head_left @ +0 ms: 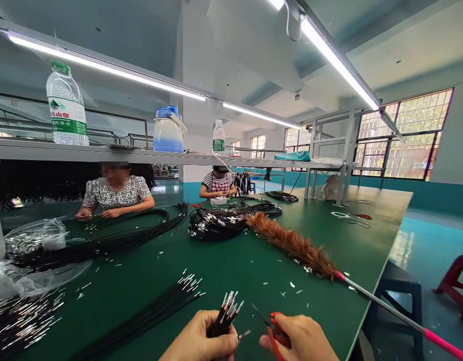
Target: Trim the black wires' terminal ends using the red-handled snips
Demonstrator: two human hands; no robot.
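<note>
Two hands are recorded at the lower edge of the head view. Left hand [201, 338]: closed around a bundle of black cords [224, 316], metal tips fanned upward and slightly right. Right hand [301, 340]: gripping red-handled scissors [271, 323], blades pointing up-left toward the cord tips, just beside them. One loose cord bundle [148, 316] lies on the green desk [235, 265] to the left, long axis diagonal. One feather duster [291, 245] is laid beyond.

Bright, even light from tube lamps [336, 60] overhead, plus windows [404, 135] far right of the hands. Soft shadows, glare on table [400, 245], wide-angle edge bending, faces blurred.
</note>
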